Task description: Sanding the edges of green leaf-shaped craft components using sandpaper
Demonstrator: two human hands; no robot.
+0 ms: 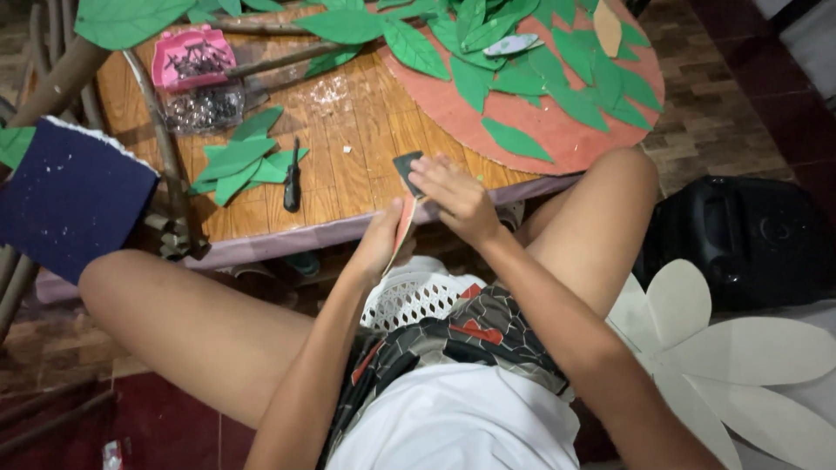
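Note:
My left hand (pixel 380 239) grips a thin leaf-shaped piece of card (pixel 404 224) by its edge, red on one side, held upright over my lap. My right hand (pixel 453 198) is closed around a small dark square pad (pixel 407 168), which it presses against the top of the card. Both hands meet just in front of the near edge of the low wooden table (pixel 357 148). A white perforated basket (pixel 416 296) sits under them between my knees.
On the table lie a round reddish board (pixel 557 139) covered with green paper leaves, a small pile of loose green leaves (pixel 239 161), a dark-handled cutter (pixel 293 183), and a pink tray of small dark bits (pixel 192 57). A navy foam block (pixel 70 200) is left; white petal cutouts (pixel 740 348) and a black bag (pixel 749 239) right.

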